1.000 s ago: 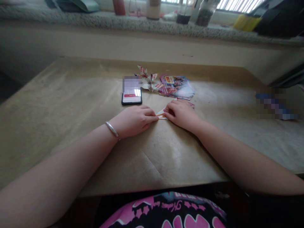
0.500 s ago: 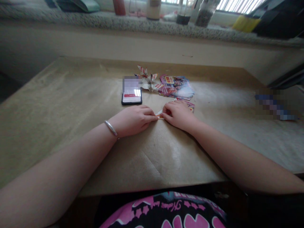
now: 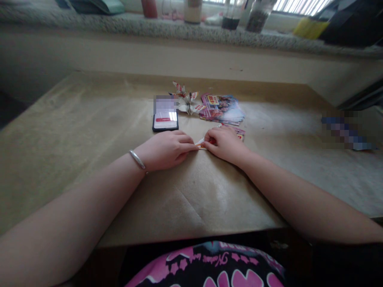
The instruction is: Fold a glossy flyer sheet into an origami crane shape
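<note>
Between my hands lies a small folded piece of printed paper, white with red and orange print, low on the table. My left hand, with a silver bangle at the wrist, presses its closed fingertips on the paper's left end. The thumb and curled fingers of my right hand pinch the paper further right and cover much of it. Beyond the right hand a colourful printed sheet peeks out. Just past my left hand rests a phone with its screen lit.
Folded paper figures stand beside the phone. To their right is a stack of colourful printed leaflets. A blurred blue item lies at the far right of the table. Jars and bottles line the stone windowsill.
Both hands keep their grip on the paper with almost no movement. My left hand and wrist have shifted very slightly left; the view has tilted a touch.
</note>
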`<state>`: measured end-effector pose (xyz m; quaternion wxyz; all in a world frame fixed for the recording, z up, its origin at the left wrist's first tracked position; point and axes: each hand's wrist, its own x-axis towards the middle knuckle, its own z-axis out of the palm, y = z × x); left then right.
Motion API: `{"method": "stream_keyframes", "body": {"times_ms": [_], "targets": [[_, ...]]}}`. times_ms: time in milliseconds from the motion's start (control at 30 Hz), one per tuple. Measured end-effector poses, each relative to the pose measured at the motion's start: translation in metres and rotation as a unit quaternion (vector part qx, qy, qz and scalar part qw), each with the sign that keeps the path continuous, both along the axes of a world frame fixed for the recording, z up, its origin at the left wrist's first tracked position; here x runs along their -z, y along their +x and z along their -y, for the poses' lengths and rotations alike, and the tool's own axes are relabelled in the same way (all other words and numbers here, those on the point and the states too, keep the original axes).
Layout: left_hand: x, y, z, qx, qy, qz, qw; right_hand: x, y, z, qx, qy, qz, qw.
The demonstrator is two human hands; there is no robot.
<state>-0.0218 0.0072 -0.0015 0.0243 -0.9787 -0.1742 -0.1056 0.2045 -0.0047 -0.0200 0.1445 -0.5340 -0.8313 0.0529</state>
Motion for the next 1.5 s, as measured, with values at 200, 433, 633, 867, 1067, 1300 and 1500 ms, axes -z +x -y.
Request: {"method": "stream_keyframes", "body": {"times_ms": [200,433,633,867,1067,1300,1500], "targets": [[0.001,0.002,0.000,0.004,0.015,-0.009,1.000,0.002,0.000,-0.001,0.003,0.000,-0.002,1.000],[0.000,0.003,0.001,-0.001,0.035,-0.027,0.999,0.001,-0.001,0.000,0.006,0.004,-0.003,1.000],[-0.002,0.001,0.001,-0.003,-0.001,-0.015,1.000,0.000,-0.001,0.001,0.001,0.003,0.007,1.000],[-0.004,0.001,0.001,-0.009,-0.009,-0.021,1.000,0.001,0.000,0.002,0.005,0.002,0.010,1.000],[-0.010,0.000,0.002,-0.018,-0.017,-0.027,0.999,0.004,0.002,0.001,-0.004,0.009,0.008,1.000],[-0.012,-0.004,0.001,-0.025,-0.023,-0.036,0.999,0.004,0.001,0.002,-0.006,0.011,0.008,1.000],[-0.013,-0.006,0.001,-0.035,-0.038,-0.036,0.998,0.004,0.002,0.002,-0.004,0.014,0.007,1.000]]}}
